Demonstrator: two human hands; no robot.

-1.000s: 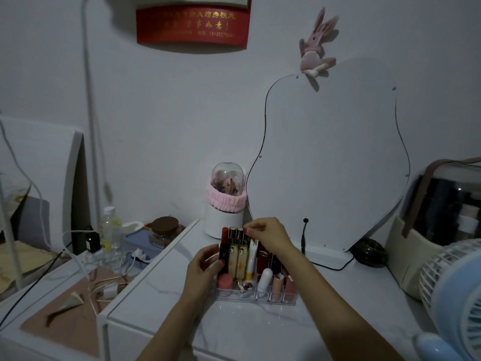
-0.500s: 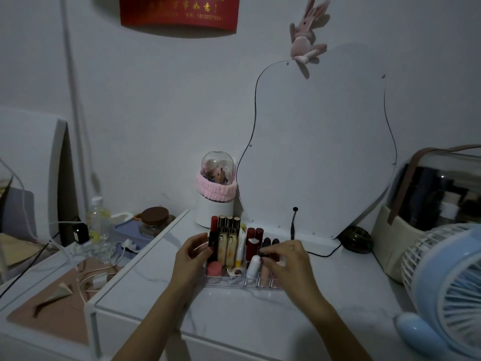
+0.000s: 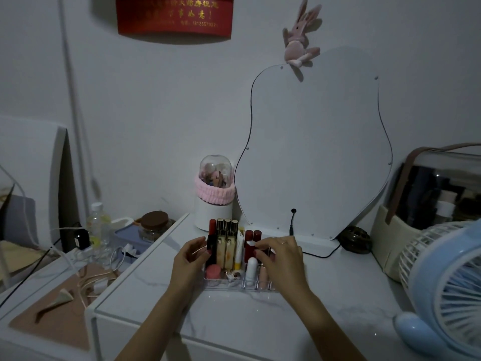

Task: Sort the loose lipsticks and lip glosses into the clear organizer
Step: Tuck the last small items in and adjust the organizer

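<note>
On the white marble-patterned tabletop (image 3: 234, 316), the left hand (image 3: 188, 264) curls its fingers against the left end of the clear acrylic compartmented organizer (image 3: 234, 284). The right hand (image 3: 282, 261) arches over its right compartments, fingertips among the upright dark red lipstick tubes (image 3: 252, 243); whether they pinch one cannot be told. Gold-capped lip glosses (image 3: 226, 241) stand behind, before the wavy-edged mirror (image 3: 312, 152).
</note>
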